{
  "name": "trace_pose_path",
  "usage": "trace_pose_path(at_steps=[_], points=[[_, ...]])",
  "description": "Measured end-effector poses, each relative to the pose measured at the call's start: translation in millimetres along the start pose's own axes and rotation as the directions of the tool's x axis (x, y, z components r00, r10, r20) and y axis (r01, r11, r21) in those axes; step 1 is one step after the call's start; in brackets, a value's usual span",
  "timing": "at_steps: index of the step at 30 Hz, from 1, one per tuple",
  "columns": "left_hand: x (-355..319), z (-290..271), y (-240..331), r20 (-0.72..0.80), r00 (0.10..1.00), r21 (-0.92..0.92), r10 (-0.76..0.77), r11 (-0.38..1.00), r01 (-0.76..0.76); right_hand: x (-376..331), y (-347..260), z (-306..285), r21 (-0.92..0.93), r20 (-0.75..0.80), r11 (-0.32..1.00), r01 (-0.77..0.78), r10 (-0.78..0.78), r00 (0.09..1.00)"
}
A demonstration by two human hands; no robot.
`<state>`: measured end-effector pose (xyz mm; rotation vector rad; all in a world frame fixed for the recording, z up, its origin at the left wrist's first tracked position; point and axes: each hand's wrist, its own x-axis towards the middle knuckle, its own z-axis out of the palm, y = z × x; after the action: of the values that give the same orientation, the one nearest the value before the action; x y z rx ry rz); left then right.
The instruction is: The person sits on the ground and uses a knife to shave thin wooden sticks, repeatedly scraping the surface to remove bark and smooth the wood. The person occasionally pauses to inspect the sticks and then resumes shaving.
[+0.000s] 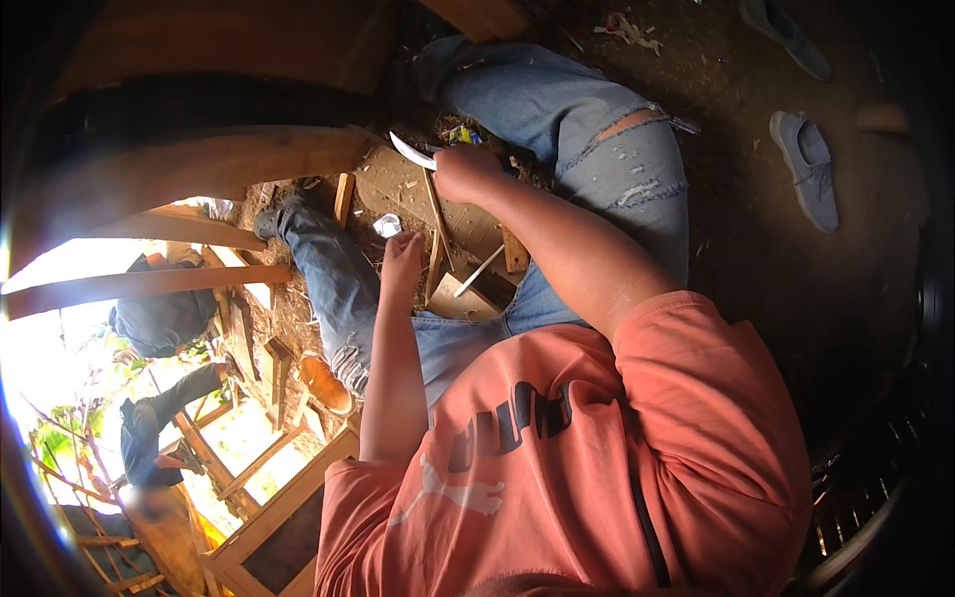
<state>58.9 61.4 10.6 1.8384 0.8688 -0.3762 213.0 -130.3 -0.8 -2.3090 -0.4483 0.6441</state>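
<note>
My right hand is closed round the handle of a knife, whose pale curved blade points to the left. My left hand is lower and further left, its fingers drawn together; whether something small is between them I cannot make out. Just beyond its fingertips is a crumpled whitish scrap. Between my legs a thin white stick leans across a wooden block. A narrow wood strip stands between my two hands.
Wooden beams cross the left side. A person in dark clothes is bent over beyond them, with wooden frames below. A grey shoe lies on the dark ground at right. Wood shavings litter the ground near my feet.
</note>
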Motion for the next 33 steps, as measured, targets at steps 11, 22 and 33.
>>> trace_pose_path(at_steps=[11, 22, 33], points=[[22.5, 15.4, -74.4, 0.196, 0.955, -0.295, -0.224, 0.915, 0.275, -6.9, -2.3, -2.8, 0.014, 0.053, 1.0, -0.025, 0.025, 0.998], [19.8, 19.3, -81.5, 0.177, 0.977, -0.162, -0.116, 0.976, 0.145, -8.5, -5.0, -0.6, -0.041, 0.108, 0.999, -0.014, 0.018, 0.994], [16.1, 22.6, -77.7, 0.157, 0.985, -0.042, -0.068, 0.996, 0.075, -8.2, -7.1, -1.8, -0.04, 0.119, 0.999, -0.026, 0.03, 0.992]])
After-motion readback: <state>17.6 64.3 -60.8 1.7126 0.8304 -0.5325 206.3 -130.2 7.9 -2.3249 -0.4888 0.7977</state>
